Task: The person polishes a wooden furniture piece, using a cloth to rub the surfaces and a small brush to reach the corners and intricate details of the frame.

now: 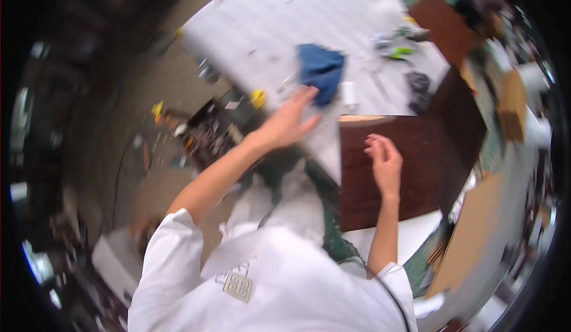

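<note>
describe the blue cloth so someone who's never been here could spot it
Find the large table covered in white, at the top of the picture. On it, close by the left hand, a crumpled cloth lies just left of a small white cylinder. Its solid blue sets it apart from that cylinder and from the black bundle farther right.

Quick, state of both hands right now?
Left hand: open, at the blue cloth.
Right hand: loosely curled over the brown panel; blurred, can't tell if holding anything.

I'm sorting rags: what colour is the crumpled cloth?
The crumpled cloth is blue, best seen in the head view.
</note>
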`<state>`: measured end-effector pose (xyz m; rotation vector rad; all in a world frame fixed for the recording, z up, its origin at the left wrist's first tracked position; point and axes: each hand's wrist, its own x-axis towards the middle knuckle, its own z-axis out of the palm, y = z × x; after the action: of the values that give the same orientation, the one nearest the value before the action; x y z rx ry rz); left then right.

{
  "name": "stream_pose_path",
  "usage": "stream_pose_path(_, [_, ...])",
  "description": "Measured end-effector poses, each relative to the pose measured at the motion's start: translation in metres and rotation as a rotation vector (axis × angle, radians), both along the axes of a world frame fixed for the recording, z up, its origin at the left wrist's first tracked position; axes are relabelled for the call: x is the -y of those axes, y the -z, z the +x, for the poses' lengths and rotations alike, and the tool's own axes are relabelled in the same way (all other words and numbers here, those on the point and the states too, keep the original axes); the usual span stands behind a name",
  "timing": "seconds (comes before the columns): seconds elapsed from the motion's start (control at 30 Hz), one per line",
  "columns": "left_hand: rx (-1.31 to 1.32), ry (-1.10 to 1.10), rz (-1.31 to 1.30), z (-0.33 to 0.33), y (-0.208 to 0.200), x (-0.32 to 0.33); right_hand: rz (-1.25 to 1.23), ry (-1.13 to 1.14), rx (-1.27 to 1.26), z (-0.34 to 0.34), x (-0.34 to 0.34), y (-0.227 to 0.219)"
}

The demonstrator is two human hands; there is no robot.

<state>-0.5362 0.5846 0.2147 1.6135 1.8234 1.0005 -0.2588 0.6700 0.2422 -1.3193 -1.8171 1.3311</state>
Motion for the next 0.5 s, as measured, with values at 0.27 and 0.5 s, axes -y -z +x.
stream_pose_path(0.27, [0.367, -0.416, -0.532, 0.065, 0.047, 0.273, -0.191, -0.292, -0.118, -0.077, -0.014, 0.062])
stream_pose_path(0.5, [0.499, -1.111, -0.540, 0.078, 0.095, 0.391, -0.243, -0.686, -0.008, -0.156, 0.061, 0.070])
